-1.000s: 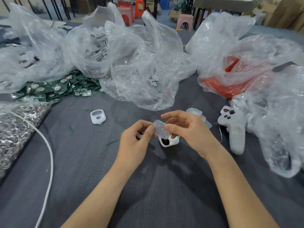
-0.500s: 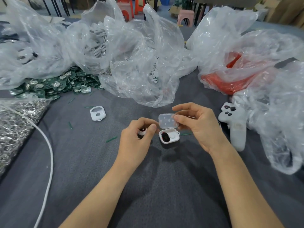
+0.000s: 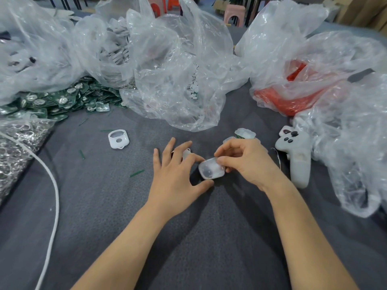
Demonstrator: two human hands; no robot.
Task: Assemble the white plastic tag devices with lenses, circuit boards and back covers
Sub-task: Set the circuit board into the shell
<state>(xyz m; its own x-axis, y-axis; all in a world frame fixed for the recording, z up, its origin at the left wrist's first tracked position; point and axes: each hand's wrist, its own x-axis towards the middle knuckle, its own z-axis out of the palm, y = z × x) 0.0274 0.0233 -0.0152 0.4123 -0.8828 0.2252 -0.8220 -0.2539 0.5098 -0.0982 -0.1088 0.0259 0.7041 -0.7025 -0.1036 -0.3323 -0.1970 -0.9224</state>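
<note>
Your right hand (image 3: 247, 162) pinches the translucent cover (image 3: 211, 169) between thumb and curled forefinger, near the middle of the tabletop (image 3: 209, 248). A dark patch shows through the cover. Your left hand (image 3: 178, 174) lies just beside it, fingers spread and nearly straight, gripping nothing. Its forefinger tip touches the cover's left edge and its thumb rests on the cloth just below. A small white part (image 3: 187, 152) peeks out from under those fingers.

On your right, a white controller-shaped piece (image 3: 297, 158) lies near your wrist, with a crumpled clear bag (image 3: 356, 164) crowding in behind it. Just beyond your right knuckles sit a few translucent pieces (image 3: 245, 133). Ahead, a large clear bag (image 3: 178, 80) spills onto the cloth near your fingertips.

On your left, a white tag shell (image 3: 118, 139) lies well apart. Past it are a white cable (image 3: 56, 191) curving along that side and a bag of metal rings (image 3: 14, 143). Green circuit boards (image 3: 60, 101) are heaped at the far left.

The widest stretch of grey cloth lies toward you, around your forearms. A pink stool (image 3: 234, 15) stands beyond the far edge.
</note>
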